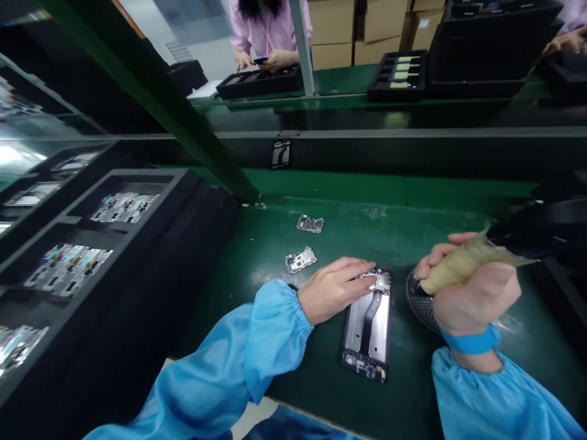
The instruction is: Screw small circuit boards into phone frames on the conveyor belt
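An opened phone [367, 327] lies on the green bench, its metal inner frame and dark ribbon cable facing up. My left hand [337, 287] reaches over its far end, fingers stretched out and touching the circuit board [381, 282] there; the thumb is hidden. My right hand [472, 293] is wrapped round the tan, taped grip of an electric screwdriver [463, 261], whose black body points off to the right. Under that hand is a round black dish [422, 305] with a dotted surface; the tool's tip is hidden. Two loose circuit boards, one dark [310, 223] and one silvery [301, 260], lie beyond my left hand.
Black foam trays [174, 269] with boards stand on the left. A slanting green post [183, 128] meets the bench. Another phone frame [281, 154] lies on the dark strip beyond. Across it, a person in a pink top [266, 36] handles a phone above a black tray [259, 82].
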